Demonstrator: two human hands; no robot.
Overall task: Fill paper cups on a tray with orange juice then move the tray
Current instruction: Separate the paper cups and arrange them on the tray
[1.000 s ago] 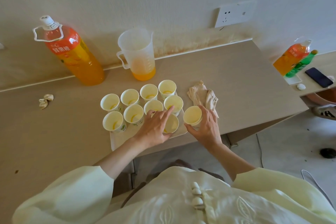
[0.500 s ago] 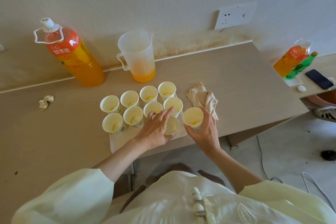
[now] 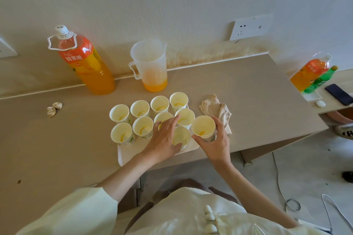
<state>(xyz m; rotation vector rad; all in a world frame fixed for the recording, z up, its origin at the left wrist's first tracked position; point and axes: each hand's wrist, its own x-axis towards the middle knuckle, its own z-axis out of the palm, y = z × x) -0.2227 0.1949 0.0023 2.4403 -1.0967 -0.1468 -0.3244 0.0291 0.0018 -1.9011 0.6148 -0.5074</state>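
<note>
Several white paper cups (image 3: 140, 108) with a little orange juice in the bottom stand in rows on a white tray (image 3: 128, 153) near the table's front edge. My left hand (image 3: 164, 140) wraps around a front-row cup (image 3: 181, 136) on the tray, thumb on its near side. My right hand (image 3: 215, 142) grips another paper cup (image 3: 203, 127) held at the tray's right edge, slightly tilted. A clear measuring jug (image 3: 148, 66) with some juice stands behind the tray. A large orange juice bottle (image 3: 85, 62) stands to its left.
A crumpled beige cloth (image 3: 215, 108) lies right of the tray. Crumpled paper (image 3: 54, 108) lies at the left. On a side table at the right are two bottles (image 3: 313, 74) and a phone (image 3: 339, 94). A wall socket (image 3: 250, 29) sits above the table.
My right hand has brought its cup a little left and nearer the tray's right edge. My left hand stays on the front-row cup.
</note>
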